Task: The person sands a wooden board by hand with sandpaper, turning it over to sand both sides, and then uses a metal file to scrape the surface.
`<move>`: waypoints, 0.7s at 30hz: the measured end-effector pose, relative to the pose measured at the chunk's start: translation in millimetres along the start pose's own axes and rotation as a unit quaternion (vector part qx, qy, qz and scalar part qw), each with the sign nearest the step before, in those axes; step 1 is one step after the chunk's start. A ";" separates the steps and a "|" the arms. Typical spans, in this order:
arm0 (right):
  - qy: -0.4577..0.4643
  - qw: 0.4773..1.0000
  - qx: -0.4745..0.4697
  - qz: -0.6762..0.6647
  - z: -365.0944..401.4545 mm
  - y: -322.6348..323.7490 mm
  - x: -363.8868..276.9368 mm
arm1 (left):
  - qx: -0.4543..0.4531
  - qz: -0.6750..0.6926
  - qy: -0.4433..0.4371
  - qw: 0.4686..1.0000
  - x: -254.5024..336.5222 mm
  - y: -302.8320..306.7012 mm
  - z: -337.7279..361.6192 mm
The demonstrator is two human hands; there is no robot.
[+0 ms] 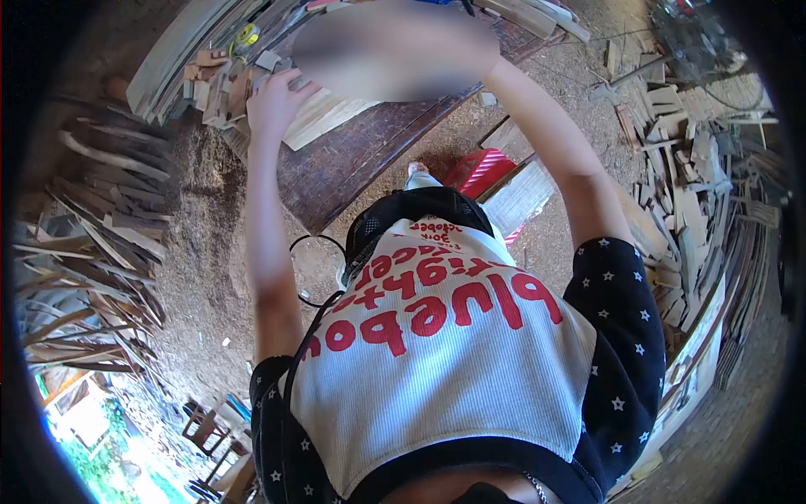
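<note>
My left hand point(278, 104) is at the upper left with its fingers spread, over the near left end of a pale board point(329, 118) on a dark wooden table point(353, 164). Small wood blocks point(220, 97) lie just left of it. Whether the fingertips press on the board is unclear. My right forearm reaches up from the right, and its hand is hidden inside a blurred patch above the board, so its fingers and anything in them cannot be made out. A yellow tape measure point(248, 34) sits beyond my left hand.
Long planks point(172, 63) run along the upper left. Curved wood pieces point(109, 286) are piled at the left, and scrap wood point(672, 193) at the right. A red striped item point(480, 171) and a pale wooden block point(522, 200) are below the table's edge. Sawdust covers the floor point(201, 294).
</note>
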State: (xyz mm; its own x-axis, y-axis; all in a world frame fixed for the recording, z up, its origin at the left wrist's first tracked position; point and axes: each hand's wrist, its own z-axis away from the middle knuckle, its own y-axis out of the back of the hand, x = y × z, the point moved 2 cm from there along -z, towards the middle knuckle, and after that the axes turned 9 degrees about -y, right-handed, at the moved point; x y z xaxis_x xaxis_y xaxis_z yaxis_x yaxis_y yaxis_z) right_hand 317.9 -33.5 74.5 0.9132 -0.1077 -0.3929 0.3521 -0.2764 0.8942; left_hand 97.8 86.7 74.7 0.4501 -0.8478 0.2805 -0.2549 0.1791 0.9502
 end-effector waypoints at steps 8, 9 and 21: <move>-0.192 0.971 -0.107 -0.096 28.2 49.2 61.6 | 0.002 -0.021 -0.001 1.000 -4.5 -2.8 -2.8; -0.199 0.968 -0.094 -0.118 29.5 49.2 60.9 | 0.005 -0.019 -0.009 1.000 -5.7 -4.4 -3.1; -0.168 0.979 -0.115 0.010 10.7 21.8 71.8 | 0.040 -0.032 -0.042 0.998 -5.9 -7.9 -0.8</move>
State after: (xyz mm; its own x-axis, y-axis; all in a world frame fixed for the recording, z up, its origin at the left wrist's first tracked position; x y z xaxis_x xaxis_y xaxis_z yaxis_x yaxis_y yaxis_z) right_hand 389.0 -57.6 63.4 0.8152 -0.4288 -0.3894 0.4077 -0.0527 0.9116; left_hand 97.9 90.7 65.7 0.3947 -0.8959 0.2038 -0.2975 0.0852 0.9509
